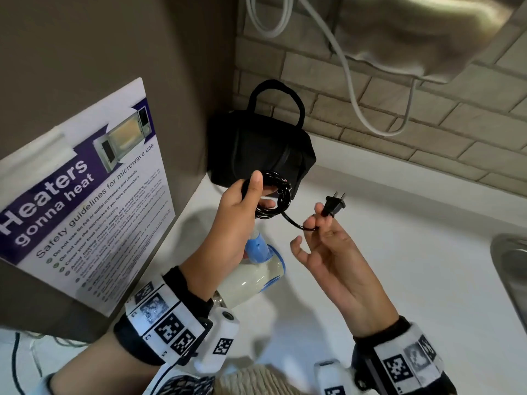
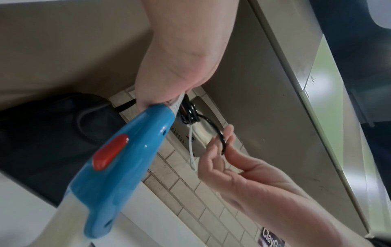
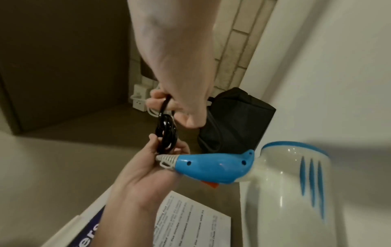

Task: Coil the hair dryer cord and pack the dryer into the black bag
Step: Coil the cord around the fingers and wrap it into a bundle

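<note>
Nearly coiled: our left hand (image 1: 236, 212) clamps the cord (image 1: 275, 195) loops above the hair dryer (image 1: 253, 277) so they hold; right hand (image 1: 328, 246) pinches the tail, black bag (image 1: 256, 143) behind on the bench (image 1: 399, 252)

Showing: one hair dryer (image 1: 251, 276), one black cord (image 1: 275, 195), one plug (image 1: 334, 205), one black bag (image 1: 262, 149), one poster (image 1: 85, 195), two hands.
</note>
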A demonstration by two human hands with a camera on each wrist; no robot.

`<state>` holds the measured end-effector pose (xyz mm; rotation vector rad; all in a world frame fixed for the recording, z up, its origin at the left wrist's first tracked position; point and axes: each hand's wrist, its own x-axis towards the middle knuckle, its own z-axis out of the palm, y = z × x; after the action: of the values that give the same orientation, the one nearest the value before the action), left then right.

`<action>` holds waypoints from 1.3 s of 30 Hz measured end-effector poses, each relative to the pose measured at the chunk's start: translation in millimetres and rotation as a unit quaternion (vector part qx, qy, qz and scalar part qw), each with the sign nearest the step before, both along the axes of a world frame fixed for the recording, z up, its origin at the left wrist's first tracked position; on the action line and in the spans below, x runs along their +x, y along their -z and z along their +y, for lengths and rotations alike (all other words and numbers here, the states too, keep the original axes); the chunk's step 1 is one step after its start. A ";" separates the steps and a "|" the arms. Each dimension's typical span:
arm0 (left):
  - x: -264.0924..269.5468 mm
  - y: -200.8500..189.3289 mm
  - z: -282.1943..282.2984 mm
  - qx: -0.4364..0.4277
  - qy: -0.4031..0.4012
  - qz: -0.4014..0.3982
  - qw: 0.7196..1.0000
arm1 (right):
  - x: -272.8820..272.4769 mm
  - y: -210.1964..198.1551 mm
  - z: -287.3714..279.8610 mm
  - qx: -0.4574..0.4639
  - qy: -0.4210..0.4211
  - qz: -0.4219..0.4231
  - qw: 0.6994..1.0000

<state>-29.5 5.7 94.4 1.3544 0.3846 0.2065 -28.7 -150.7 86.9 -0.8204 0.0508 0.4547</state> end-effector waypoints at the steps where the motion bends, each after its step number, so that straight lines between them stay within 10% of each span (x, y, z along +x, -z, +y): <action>1: 0.0 0.2 -1.4 -0.004 0.001 -0.005 1.000 | 0.2 0.1 -0.9 -0.005 -0.022 -0.014 1.000; 6: 2.2 2.0 -2.6 0.004 -0.019 -0.021 1.000 | -0.5 4.9 -5.2 -0.090 -0.062 -0.064 0.992; 13: -4.8 -5.6 -8.8 0.039 0.074 -0.037 0.996 | 8.4 4.7 -6.9 -0.121 -0.058 0.094 0.986; 39: 4.2 -6.3 -7.2 -0.056 0.164 0.046 0.984 | 13.1 -7.7 8.9 -0.208 -0.077 -0.147 0.964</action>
<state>-25.3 -1.6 100.7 1.2981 0.2398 -0.1499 -15.6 -141.9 94.6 -1.3060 -0.2003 0.4700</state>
